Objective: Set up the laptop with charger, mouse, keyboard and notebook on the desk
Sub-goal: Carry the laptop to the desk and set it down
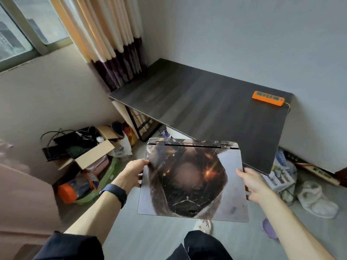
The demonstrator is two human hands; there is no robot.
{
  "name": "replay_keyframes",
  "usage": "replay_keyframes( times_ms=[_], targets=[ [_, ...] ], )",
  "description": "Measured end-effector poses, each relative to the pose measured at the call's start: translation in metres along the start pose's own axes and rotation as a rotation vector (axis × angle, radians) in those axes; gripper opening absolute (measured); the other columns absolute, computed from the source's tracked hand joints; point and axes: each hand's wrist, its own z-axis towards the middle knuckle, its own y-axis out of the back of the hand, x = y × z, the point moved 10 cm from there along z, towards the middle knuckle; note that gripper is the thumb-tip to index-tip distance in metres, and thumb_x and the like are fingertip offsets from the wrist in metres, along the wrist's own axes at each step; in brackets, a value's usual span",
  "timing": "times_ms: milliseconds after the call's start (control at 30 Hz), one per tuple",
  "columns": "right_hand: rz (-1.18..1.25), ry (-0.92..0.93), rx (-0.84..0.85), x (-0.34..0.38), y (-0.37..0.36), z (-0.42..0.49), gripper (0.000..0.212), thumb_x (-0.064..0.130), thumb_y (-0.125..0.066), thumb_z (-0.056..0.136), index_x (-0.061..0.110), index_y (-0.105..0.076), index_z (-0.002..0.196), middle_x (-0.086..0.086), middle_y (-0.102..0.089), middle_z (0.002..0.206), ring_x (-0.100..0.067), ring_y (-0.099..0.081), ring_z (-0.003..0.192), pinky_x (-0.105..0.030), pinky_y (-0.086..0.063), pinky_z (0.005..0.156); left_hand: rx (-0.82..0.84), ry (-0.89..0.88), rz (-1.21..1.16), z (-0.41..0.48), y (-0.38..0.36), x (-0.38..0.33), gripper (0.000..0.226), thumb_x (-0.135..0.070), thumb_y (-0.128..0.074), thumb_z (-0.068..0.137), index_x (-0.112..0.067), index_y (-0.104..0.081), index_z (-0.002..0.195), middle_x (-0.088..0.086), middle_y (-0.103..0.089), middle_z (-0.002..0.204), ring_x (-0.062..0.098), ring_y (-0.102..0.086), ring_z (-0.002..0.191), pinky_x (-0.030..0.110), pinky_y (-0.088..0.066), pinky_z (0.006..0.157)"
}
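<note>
I hold a closed laptop flat in front of me, above the floor and short of the desk. Its lid carries a dark printed skin, and its hinge edge points away from me. My left hand grips the laptop's left edge; a dark band sits on that wrist. My right hand grips its right edge. The dark wooden desk stands ahead against the wall, with only an orange power strip on it at the far right. An open cardboard box on the floor at left holds a black keyboard and tangled cables.
A curtain and a window fill the upper left. Bags and an orange-capped container lie near the box. At the right, beside the desk's end, are a white rack and white cloth. Grey floor lies below me.
</note>
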Motion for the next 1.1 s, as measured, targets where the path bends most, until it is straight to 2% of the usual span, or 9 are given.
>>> replay_keyframes(
  times_ms=[233, 300, 433, 500, 567, 667, 767, 900, 1100],
  targets=[
    [-0.023, -0.03, 0.049, 0.105, -0.036, 0.094, 0.023, 0.029, -0.055, 0.101, 0.017, -0.062, 0.119, -0.007, -0.071, 0.108, -0.028, -0.068, 0.094, -0.039, -0.053, 0.078, -0.005, 0.009, 0.01, 0.075, -0.022, -0.123, 0.059, -0.036, -0.073, 0.072, -0.006, -0.058, 0.122, 0.015, -0.06, 0.104, 0.03, -0.058, 0.084, 0.043, -0.05, 0.068],
    [-0.036, -0.05, 0.026, 0.133, -0.039, 0.118, 0.021, 0.031, -0.054, 0.102, 0.019, -0.061, 0.117, -0.006, -0.07, 0.109, -0.028, -0.067, 0.097, -0.039, -0.051, 0.079, -0.005, 0.02, 0.021, 0.105, -0.03, -0.152, 0.062, -0.037, -0.071, 0.073, -0.005, -0.058, 0.123, 0.019, -0.06, 0.108, 0.03, -0.058, 0.081, 0.046, -0.05, 0.077],
    [-0.049, -0.083, 0.001, 0.182, -0.053, 0.163, 0.018, 0.029, -0.052, 0.103, 0.019, -0.06, 0.115, -0.003, -0.068, 0.106, -0.023, -0.062, 0.092, -0.038, -0.047, 0.077, 0.018, 0.022, 0.039, 0.15, -0.051, -0.211, 0.07, -0.038, -0.069, 0.074, -0.005, -0.053, 0.134, 0.019, -0.06, 0.122, 0.034, -0.06, 0.106, 0.049, -0.043, 0.096],
    [-0.043, -0.114, -0.035, 0.198, -0.06, 0.186, 0.02, 0.029, -0.053, 0.102, 0.02, -0.061, 0.118, -0.004, -0.068, 0.108, -0.025, -0.061, 0.095, -0.042, -0.047, 0.083, 0.047, 0.024, 0.055, 0.176, -0.065, -0.239, 0.063, -0.034, -0.064, 0.086, -0.004, -0.046, 0.139, 0.02, -0.046, 0.145, 0.038, -0.047, 0.131, 0.05, -0.036, 0.106],
    [-0.024, -0.15, -0.071, 0.211, -0.068, 0.21, 0.019, 0.027, -0.055, 0.102, 0.019, -0.06, 0.119, -0.004, -0.068, 0.105, -0.024, -0.061, 0.093, -0.041, -0.047, 0.081, 0.085, 0.027, 0.096, 0.208, -0.079, -0.27, 0.062, -0.031, -0.064, 0.088, -0.004, -0.045, 0.14, 0.02, -0.04, 0.151, 0.04, -0.04, 0.137, 0.053, -0.032, 0.109],
    [0.018, -0.199, -0.14, 0.235, -0.086, 0.24, 0.022, 0.024, -0.058, 0.1, 0.017, -0.059, 0.122, -0.004, -0.066, 0.098, -0.023, -0.06, 0.084, -0.036, -0.044, 0.067, 0.14, 0.005, 0.153, 0.26, -0.098, -0.323, 0.042, -0.029, -0.067, 0.086, -0.006, -0.057, 0.12, 0.018, -0.059, 0.103, 0.037, -0.061, 0.104, 0.044, -0.05, 0.086],
    [0.079, -0.261, -0.213, 0.258, -0.107, 0.268, 0.039, 0.026, -0.061, 0.098, 0.016, -0.054, 0.136, -0.007, -0.065, 0.11, -0.023, -0.059, 0.088, -0.038, -0.044, 0.072, 0.223, 0.025, 0.208, 0.309, -0.116, -0.374, 0.024, -0.027, -0.069, 0.086, -0.008, -0.055, 0.089, 0.007, -0.046, 0.067, 0.021, -0.044, 0.052, 0.025, -0.038, 0.047],
    [0.164, -0.358, -0.324, 0.286, -0.137, 0.29, 0.05, 0.033, -0.064, 0.095, 0.02, -0.05, 0.141, -0.011, -0.057, 0.135, -0.034, -0.051, 0.123, -0.05, -0.041, 0.098, 0.25, 0.052, 0.281, 0.369, -0.126, -0.434, 0.021, -0.028, -0.064, 0.089, -0.008, -0.056, 0.087, 0.008, -0.049, 0.069, 0.02, -0.043, 0.049, 0.023, -0.038, 0.047],
    [0.291, -0.474, -0.431, 0.301, -0.173, 0.319, 0.053, 0.041, -0.067, 0.091, 0.012, -0.055, 0.134, -0.013, -0.06, 0.128, -0.032, -0.055, 0.116, -0.043, -0.043, 0.098, 0.244, 0.036, 0.387, 0.438, -0.147, -0.488, 0.022, -0.026, -0.063, 0.089, -0.005, -0.06, 0.097, 0.016, -0.063, 0.085, 0.029, -0.059, 0.069, 0.031, -0.048, 0.06]
  ],
)
